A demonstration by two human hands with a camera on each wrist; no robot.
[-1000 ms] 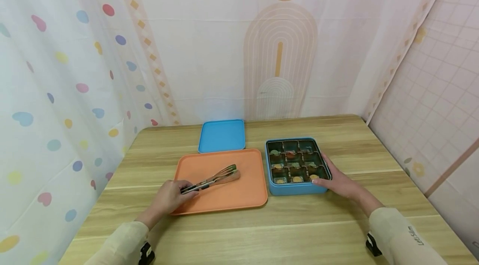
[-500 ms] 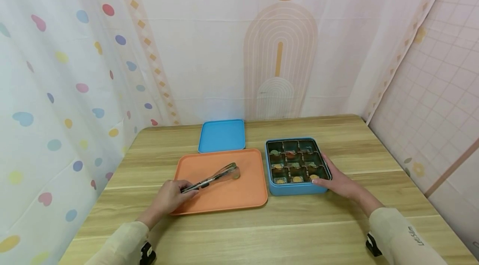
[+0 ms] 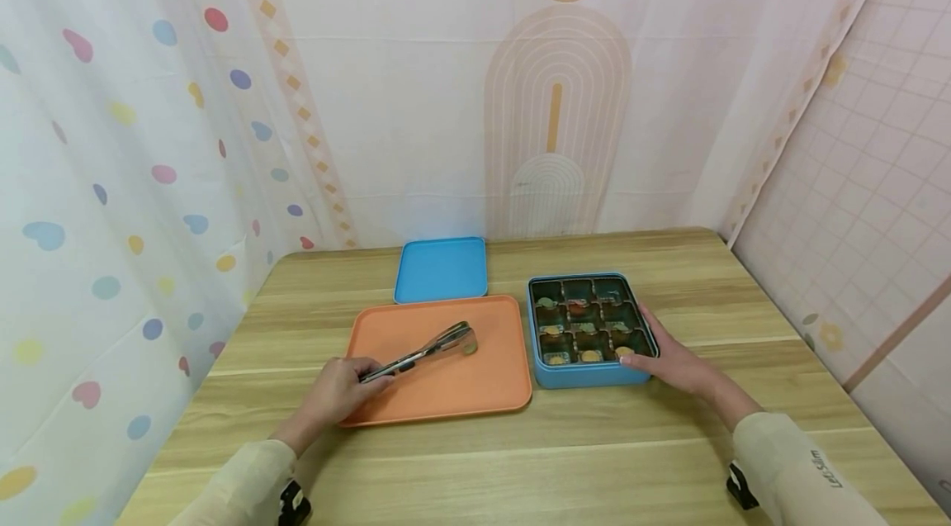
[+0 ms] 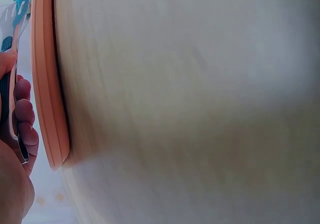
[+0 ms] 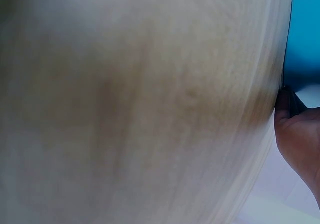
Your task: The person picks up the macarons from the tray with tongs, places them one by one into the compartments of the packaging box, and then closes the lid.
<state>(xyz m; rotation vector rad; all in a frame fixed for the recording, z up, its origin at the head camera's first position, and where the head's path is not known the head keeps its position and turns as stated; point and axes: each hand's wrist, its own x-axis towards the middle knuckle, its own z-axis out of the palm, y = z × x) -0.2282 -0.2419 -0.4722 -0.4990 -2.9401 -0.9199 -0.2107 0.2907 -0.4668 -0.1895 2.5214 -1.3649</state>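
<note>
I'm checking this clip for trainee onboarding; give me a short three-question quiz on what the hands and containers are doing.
1. True or false: the left hand grips the tongs over the orange tray.
2. The right hand rests against which thing? A) the blue lid B) the blue box C) the orange tray
3. Fill in: the blue lid lies flat behind the orange ____.

Key: 1 true. 2 B, the blue box, whose compartments hold small items. 3 tray.

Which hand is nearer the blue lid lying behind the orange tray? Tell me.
Left. The left hand grips tongs at the orange tray's near-left corner; the right hand rests against the compartment box, farther from the blue lid.
</note>
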